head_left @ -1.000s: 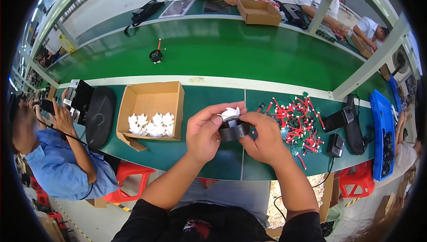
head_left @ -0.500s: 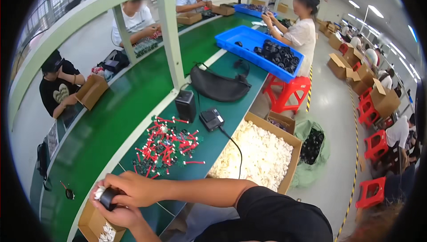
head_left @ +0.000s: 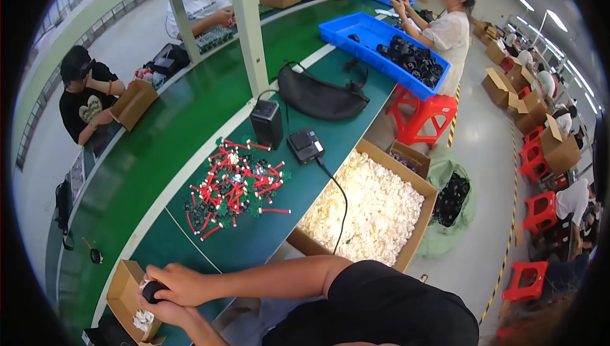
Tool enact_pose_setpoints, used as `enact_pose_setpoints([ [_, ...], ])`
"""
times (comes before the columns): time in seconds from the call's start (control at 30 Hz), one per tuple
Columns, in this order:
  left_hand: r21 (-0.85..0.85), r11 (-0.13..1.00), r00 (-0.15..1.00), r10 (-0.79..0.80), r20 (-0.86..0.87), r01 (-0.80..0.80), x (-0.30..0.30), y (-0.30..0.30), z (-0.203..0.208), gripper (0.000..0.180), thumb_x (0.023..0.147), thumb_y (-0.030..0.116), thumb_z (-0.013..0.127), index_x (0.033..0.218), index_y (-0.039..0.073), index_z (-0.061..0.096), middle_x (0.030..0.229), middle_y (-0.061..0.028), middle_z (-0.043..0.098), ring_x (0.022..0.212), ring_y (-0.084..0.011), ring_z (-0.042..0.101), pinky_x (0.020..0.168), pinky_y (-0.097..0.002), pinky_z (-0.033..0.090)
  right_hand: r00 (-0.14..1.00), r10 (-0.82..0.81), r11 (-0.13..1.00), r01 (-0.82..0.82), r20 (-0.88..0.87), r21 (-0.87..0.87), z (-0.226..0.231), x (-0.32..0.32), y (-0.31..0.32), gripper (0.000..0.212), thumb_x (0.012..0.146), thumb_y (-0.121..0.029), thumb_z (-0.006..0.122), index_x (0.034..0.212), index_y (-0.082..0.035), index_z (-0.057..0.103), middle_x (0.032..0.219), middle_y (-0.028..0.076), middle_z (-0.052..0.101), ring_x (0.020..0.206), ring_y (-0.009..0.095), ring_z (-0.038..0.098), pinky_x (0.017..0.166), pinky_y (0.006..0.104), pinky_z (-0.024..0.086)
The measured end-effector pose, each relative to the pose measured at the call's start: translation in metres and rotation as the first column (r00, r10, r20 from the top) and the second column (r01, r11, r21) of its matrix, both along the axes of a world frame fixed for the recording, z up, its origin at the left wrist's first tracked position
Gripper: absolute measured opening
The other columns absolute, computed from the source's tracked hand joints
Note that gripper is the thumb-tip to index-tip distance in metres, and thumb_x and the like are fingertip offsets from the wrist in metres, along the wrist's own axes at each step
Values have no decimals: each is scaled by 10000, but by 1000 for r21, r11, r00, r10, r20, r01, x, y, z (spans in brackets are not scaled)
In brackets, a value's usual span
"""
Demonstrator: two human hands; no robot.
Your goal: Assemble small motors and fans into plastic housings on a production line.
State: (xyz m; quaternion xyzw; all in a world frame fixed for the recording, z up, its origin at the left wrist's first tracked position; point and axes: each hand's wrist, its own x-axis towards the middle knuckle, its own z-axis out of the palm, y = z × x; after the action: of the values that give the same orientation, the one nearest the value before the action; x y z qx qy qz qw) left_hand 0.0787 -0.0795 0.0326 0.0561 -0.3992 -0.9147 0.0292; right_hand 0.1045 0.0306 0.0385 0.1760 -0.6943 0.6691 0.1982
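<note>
Both hands come together at the lower left, over the edge of a small open cardboard box point(head_left: 121, 282). Between them is a short black cylindrical part point(head_left: 152, 292), with a bit of white showing beside it. My right hand point(head_left: 180, 284) grips the part from above, its fingers curled over it. Below, my left hand point(head_left: 164, 313) cups the same part, its fingers partly hidden. White pieces point(head_left: 143, 319) lie inside the box next to my left hand. Ahead on the green table sits a pile of small green boards with red wires point(head_left: 235, 184).
A black power bank point(head_left: 266, 123), a small cabled device point(head_left: 305, 146) and a black pouch point(head_left: 321, 95) stand beyond the pile. A large carton of white pieces point(head_left: 362, 209) is at my right. A blue tray point(head_left: 356, 31) holds black parts. A green conveyor point(head_left: 152, 155) runs alongside; co-workers sit around.
The whole view has shifted, so the table things appear a little differently placed. My hands stay closed together on the black part, which now shows less of its side.
</note>
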Motion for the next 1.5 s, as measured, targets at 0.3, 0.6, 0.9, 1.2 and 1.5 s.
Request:
enact_pose_setpoints([
  [0.3,-43,995,995,-93,26,94,-2,6,-14,392,1095,391,394,1148,51,582,1131,-92,617,1072,-225,618,948,-374,515,991,-76,984,57,107,169,-29,-8,10,403,890,-174,726,1200,-64,492,1110,227,671,1032,449,621,867,537,485],
  [0.6,-80,988,989,-127,82,133,-15,5,-46,322,1078,377,476,1147,73,558,1083,-64,591,1026,-207,623,887,-359,530,987,-106,953,67,119,295,-37,-5,21,381,914,-223,715,1152,-62,463,918,226,641,890,463,627,738,537,475],
  [0.9,-100,992,991,-67,112,79,-16,6,-51,331,1044,402,521,1108,81,569,1058,-93,620,981,-234,662,803,-368,564,990,-126,933,94,70,346,-40,-3,18,372,917,-228,695,1135,-60,445,940,239,640,915,484,617,754,552,473],
  [1.2,-189,982,992,1,124,22,-11,18,-39,329,1041,374,511,1129,61,563,1068,-94,607,979,-237,651,817,-374,554,981,-158,943,117,110,313,-41,-1,16,396,913,-203,686,1172,-48,430,947,247,640,933,509,607,764,568,469],
  [1.5,-200,980,995,22,97,-2,-8,25,-33,306,1044,359,499,1121,69,558,1048,-73,587,998,-223,630,836,-373,535,978,-204,940,185,41,287,-49,-6,14,402,902,-181,686,1169,-33,425,923,244,644,921,503,615,748,556,472],
])
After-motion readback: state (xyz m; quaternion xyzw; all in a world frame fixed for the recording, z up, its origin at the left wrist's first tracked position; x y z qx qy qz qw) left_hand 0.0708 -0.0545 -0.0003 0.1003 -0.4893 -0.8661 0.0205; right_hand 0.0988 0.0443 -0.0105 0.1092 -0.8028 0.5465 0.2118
